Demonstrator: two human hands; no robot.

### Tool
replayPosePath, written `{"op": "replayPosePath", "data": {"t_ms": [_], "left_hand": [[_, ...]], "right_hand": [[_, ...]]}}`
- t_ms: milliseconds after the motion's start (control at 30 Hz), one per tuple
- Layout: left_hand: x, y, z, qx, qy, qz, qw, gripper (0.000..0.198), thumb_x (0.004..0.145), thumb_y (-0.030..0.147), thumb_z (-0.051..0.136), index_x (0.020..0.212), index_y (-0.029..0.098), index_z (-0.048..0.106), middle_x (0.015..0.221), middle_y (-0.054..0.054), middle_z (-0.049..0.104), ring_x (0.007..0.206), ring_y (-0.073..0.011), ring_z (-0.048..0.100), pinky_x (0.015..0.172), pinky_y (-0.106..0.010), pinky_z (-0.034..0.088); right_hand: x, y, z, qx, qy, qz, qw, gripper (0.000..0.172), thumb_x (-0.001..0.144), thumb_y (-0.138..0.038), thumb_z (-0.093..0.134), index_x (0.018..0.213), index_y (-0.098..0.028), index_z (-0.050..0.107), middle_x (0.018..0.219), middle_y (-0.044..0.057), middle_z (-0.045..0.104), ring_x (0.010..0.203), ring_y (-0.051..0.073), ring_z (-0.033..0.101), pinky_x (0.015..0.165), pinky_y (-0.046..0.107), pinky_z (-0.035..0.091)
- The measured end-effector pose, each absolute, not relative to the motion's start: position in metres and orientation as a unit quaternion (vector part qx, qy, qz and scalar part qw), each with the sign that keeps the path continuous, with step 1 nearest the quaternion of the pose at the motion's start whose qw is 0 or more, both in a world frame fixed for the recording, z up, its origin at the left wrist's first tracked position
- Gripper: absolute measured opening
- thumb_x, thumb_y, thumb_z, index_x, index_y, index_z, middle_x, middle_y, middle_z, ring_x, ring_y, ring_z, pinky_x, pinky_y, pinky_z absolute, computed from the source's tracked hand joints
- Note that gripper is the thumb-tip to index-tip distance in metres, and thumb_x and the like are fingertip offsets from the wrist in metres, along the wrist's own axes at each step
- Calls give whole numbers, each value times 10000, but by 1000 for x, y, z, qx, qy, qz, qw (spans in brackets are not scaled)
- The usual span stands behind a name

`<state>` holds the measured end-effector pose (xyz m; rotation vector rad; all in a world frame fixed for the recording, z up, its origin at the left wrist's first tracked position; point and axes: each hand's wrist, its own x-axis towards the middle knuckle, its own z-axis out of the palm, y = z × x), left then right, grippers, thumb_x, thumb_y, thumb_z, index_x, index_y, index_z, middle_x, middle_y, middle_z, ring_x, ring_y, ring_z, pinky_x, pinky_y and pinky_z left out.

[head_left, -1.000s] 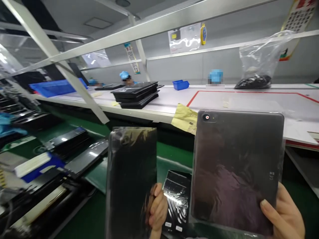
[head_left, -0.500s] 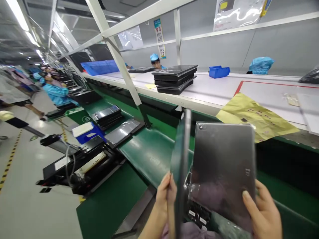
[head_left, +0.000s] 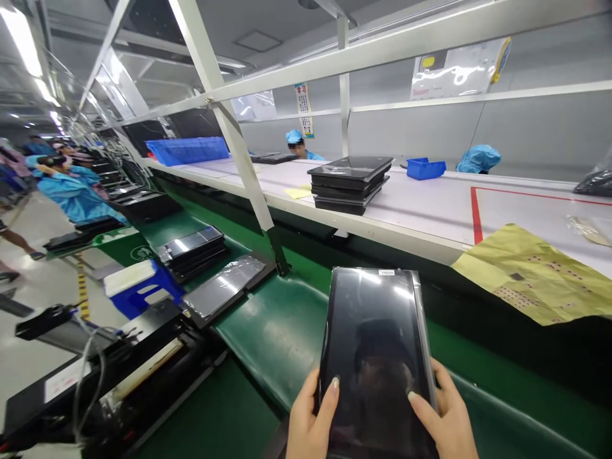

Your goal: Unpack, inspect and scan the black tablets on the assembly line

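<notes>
A tablet [head_left: 375,338] with a dark, glossy screen is held upright in front of me, its face towards me. A small white label [head_left: 386,272] sits at its top edge. My left hand [head_left: 313,414] grips the lower left side, thumb on the front. On the lower right side my right hand [head_left: 444,411] grips it too, thumb likewise on the glass and fingers behind. A second layer shows along the right edge; whether another tablet lies behind is hidden. Below the tablet stretches a green work surface [head_left: 272,325].
A stack of tablets [head_left: 351,185] stands on the white shelf [head_left: 415,217], with a blue bin [head_left: 425,168] beyond. Yellow paper [head_left: 535,274] overhangs the shelf edge. More tablets [head_left: 227,287] lie on the left. A slanted white post [head_left: 239,146] rises behind them. Co-workers [head_left: 76,188] sit farther left.
Half a second ago each hand held a separate piece, the left one edge-on and the right a tablet's back. Now both hands grip together, and a screen faces me. My view has shifted.
</notes>
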<state>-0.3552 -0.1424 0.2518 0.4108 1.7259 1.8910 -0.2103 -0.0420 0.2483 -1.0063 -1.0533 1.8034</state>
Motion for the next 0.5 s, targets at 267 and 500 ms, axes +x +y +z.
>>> {"op": "replayPosePath", "data": {"t_ms": [267,500], "left_hand": [[-434,-115,350,311,587,733,143,537,759,389,686,1272,272,579,1353,-22,544,1319,-277,416,1091,-362,367],[-548,26,489,425,432,783,142,219,797,180,508,944,94,646,921,-40,629,926,-161,611,806,-275,495]], "right_hand": [[-272,-11,344,-257,-473,708,457,498,692,-361,761,1126,-227,558,842,37,687,653,177,642,588,270,535],[-378,93,486,-162,-516,595,595,230,792,-106,528,610,-182,411,611,-62,382,574,49,476,530,156,397]]}}
